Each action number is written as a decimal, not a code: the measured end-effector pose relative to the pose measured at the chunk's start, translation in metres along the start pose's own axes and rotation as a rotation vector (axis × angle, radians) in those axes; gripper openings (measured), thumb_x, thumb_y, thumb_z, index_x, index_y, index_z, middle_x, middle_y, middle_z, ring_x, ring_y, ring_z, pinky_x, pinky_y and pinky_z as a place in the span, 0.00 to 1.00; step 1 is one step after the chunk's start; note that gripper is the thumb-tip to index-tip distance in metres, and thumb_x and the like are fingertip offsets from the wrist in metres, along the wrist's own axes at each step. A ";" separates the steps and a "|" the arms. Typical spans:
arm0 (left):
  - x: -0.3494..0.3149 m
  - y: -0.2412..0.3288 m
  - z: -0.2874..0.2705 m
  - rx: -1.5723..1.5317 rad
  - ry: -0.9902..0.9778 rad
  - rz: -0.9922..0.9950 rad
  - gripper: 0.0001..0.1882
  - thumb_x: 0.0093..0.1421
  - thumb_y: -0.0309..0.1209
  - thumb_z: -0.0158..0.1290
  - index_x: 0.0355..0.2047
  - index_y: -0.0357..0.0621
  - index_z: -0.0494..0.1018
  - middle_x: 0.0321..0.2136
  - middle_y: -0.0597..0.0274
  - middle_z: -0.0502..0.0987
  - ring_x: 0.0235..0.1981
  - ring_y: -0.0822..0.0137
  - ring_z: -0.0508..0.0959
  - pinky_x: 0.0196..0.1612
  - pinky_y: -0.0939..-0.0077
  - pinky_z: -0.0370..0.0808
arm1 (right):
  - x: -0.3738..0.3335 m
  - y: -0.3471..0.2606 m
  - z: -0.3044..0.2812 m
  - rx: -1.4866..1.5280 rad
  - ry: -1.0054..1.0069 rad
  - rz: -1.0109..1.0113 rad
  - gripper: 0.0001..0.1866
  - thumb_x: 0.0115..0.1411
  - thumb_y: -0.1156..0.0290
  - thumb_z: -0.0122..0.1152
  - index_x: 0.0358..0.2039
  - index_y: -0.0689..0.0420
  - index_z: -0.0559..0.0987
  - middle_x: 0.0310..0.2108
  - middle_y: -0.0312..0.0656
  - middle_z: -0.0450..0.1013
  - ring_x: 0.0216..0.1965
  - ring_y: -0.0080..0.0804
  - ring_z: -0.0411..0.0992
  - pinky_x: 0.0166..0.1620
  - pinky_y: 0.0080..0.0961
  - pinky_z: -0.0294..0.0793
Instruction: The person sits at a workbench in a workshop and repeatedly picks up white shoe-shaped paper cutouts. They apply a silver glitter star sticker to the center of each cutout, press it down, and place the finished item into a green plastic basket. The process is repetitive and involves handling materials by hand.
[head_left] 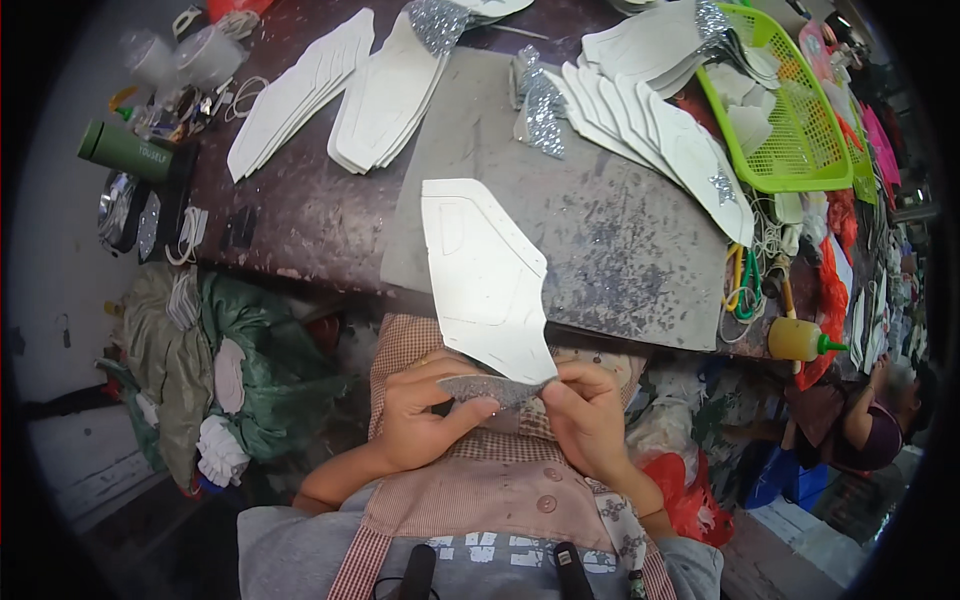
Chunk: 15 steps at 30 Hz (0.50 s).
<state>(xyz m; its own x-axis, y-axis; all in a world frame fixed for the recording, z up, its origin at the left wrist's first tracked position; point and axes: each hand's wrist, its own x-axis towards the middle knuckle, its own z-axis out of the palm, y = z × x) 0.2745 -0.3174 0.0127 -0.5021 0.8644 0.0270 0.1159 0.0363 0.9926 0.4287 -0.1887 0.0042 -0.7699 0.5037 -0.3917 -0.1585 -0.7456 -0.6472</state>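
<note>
Head view: a white panel stretches away from the person's hands, its near end meeting a grey glitter strip that lies between them. The left hand is clamped on the strip, thumb on top and the other fingers mostly hidden beneath. The right hand pinches thumb to forefinger at the corner where strip and panel meet. Just below the grip is a checked apron.

Past the grip, the panel's far part overlaps a grey board on a dark table; whether it touches the board cannot be told. Farther ahead and leftward lie two white stacks, one plain, the other glitter-topped. Almost straight ahead are glitter pieces, with a white fan of panels to their right and a green basket beyond. Right of the grip, near the table's edge, sits a yellow bottle; farther right is another person. Far left stands a green tumbler.
</note>
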 end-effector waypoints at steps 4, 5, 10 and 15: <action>-0.004 0.000 -0.005 -0.065 -0.083 -0.110 0.09 0.52 0.28 0.62 0.31 0.34 0.79 0.31 0.54 0.81 0.34 0.63 0.80 0.39 0.72 0.74 | 0.004 -0.013 -0.005 -0.431 -0.088 0.011 0.05 0.56 0.80 0.62 0.34 0.66 0.78 0.34 0.40 0.77 0.32 0.21 0.73 0.35 0.17 0.71; -0.005 0.002 -0.004 -0.080 -0.082 -0.141 0.08 0.53 0.27 0.62 0.31 0.34 0.79 0.31 0.54 0.81 0.33 0.63 0.80 0.39 0.72 0.74 | 0.005 -0.017 -0.002 -0.518 -0.100 -0.009 0.05 0.56 0.79 0.63 0.33 0.66 0.79 0.33 0.39 0.77 0.31 0.21 0.73 0.34 0.16 0.70; -0.002 -0.001 -0.005 0.082 -0.024 0.086 0.07 0.54 0.26 0.60 0.30 0.33 0.79 0.26 0.53 0.81 0.29 0.63 0.81 0.38 0.71 0.74 | 0.010 -0.023 0.003 -0.734 -0.214 -0.159 0.06 0.58 0.76 0.63 0.30 0.66 0.78 0.28 0.37 0.75 0.27 0.17 0.68 0.30 0.16 0.66; -0.001 -0.002 0.000 0.166 0.073 0.227 0.07 0.55 0.25 0.57 0.27 0.30 0.78 0.20 0.53 0.79 0.22 0.61 0.80 0.33 0.70 0.74 | 0.010 -0.016 -0.009 -0.635 -0.282 -0.119 0.07 0.58 0.74 0.63 0.29 0.65 0.78 0.28 0.37 0.74 0.26 0.17 0.66 0.29 0.16 0.63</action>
<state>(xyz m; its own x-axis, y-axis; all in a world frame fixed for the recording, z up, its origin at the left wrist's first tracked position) 0.2747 -0.3181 0.0111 -0.5069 0.8217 0.2604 0.3682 -0.0667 0.9273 0.4291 -0.1681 0.0052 -0.9144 0.3692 -0.1658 0.0741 -0.2501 -0.9654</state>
